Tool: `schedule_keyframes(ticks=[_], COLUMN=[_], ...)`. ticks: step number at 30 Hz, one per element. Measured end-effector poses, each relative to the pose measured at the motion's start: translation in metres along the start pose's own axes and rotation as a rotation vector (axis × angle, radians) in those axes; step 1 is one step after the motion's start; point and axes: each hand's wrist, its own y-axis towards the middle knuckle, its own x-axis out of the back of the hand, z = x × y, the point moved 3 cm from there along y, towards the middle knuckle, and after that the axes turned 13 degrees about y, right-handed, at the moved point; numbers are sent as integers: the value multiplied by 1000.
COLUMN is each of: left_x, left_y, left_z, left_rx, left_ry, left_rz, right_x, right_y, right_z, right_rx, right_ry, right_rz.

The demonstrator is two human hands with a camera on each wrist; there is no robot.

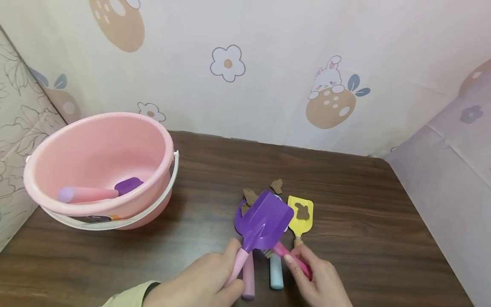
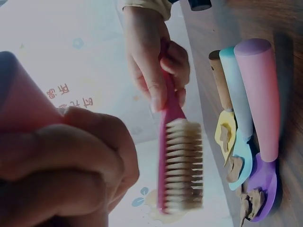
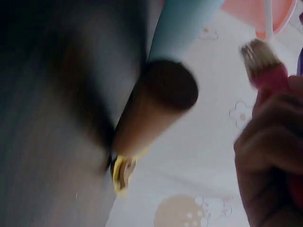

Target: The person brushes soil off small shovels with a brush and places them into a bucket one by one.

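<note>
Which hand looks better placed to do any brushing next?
Probably the right. The right grip holds the pink brush, with its bristles towards the purple shovel in the head view. The left grip holds that shovel by its handle, so it seems better suited to steadying it.

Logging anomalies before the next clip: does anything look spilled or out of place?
Slightly: brown pieces on the purple blade lying on the table jut untidily past its rim, while the single piece on the yellow blade lies within. I can't tell whether any has spilled.
</note>
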Motion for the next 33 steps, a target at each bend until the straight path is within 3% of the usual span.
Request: schedule_keyframes(ticks=[3, 5, 8, 18, 23, 24, 26, 29, 31, 33], left_x=[0, -2, -5, -12, -13, -13, -13, -10, -10, -10], left_y=[1, 2, 3, 2, 3, 3, 4, 2, 0, -2], left_z=[-2, -1, 0, 5, 6, 5, 5, 6, 9, 15], left_rx=[-40, -46, -34, -55, -66, -66, -94, -95, -28, 59], left_ry=[-22, -42, -51, 25, 28, 28, 7, -32, -80, -69], left_rz=[-1, 8, 26, -7, 16, 23, 52, 105, 156, 170], right_x=[-8, -11, -12, -8, -4, -3, 0, 9, 18, 27], right_y=[0, 0, -1, -1, 1, 1, 1, 1, 1, 3], right_z=[3, 5, 7, 6, 3, 2, -2, -10, -15, -19], right_rx=[101, 113, 109, 122, 149, 141, 43, -200, -263, -233], right_ry=[58, 135, 228, 285, 262, 258, 293, 512, 737, 945], right_rz=[136, 224, 290, 319, 262, 239, 195, 117, 60, 44])
